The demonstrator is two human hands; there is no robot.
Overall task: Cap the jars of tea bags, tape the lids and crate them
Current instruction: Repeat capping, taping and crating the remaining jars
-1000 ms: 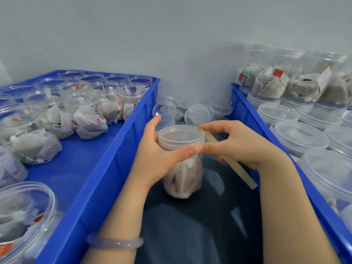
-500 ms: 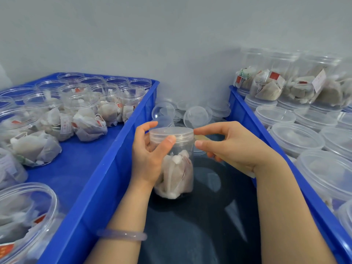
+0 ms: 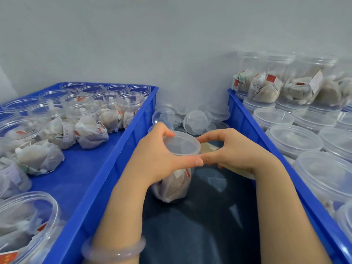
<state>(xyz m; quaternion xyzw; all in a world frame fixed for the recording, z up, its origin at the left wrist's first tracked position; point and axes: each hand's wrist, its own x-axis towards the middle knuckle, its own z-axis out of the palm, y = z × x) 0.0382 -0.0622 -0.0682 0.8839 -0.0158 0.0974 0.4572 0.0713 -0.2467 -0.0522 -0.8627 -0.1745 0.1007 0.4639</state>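
Now the right hand [image 3: 238,155] has closed in again, forefinger and thumb pinching the lid [image 3: 182,145]; the left hand [image 3: 158,159] grips the jar [image 3: 171,187]. Cap probably seating; taping next.

Right fingers [image 3: 209,137] now on lid [image 3: 183,148]

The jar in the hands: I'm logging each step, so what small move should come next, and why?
Probably smooth the tape strip round the lid seam: the left hand grips the capped jar, the right hand pinches the lid's rim, and the strip runs off under that hand.
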